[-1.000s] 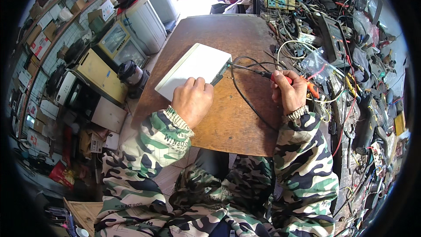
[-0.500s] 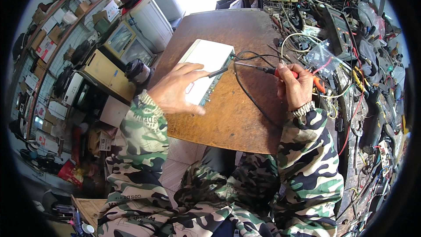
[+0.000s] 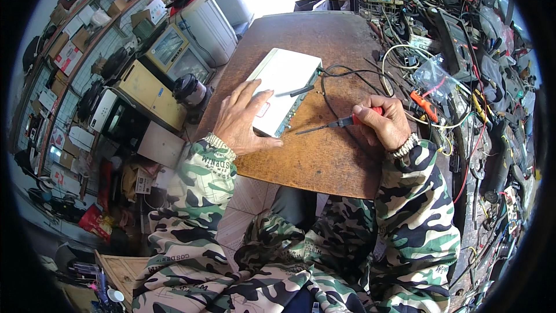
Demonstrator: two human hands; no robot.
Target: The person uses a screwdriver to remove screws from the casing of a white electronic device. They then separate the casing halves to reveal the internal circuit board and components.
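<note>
Head view, notes on the flat white rectangular plastic device box as landmark.

**Q:** Left hand?

**A:** Left hand lies palm-down with fingers spread, resting on the box's near left end, thumb stretched along the near edge onto the brown wooden tabletop. It grips nothing.

**Q:** Right hand?

**A:** Right hand, to the right of the box, is curled round a red-handled screwdriver. The thin metal shaft points left toward the box's near long side; its tip stops just short, apart from the box.

**Q:** On the box itself?

**A:** A short dark bar-shaped piece lies across its top near the right edge. A black cable loops from the box's far right corner across the wood.

**Q:** Farther out?

**A:** Right of the box, beyond the cable, a clear plastic bag and an orange-handled tool sit among tangled wires. Left of the box, below table level, stands a beige metal cabinet.
</note>
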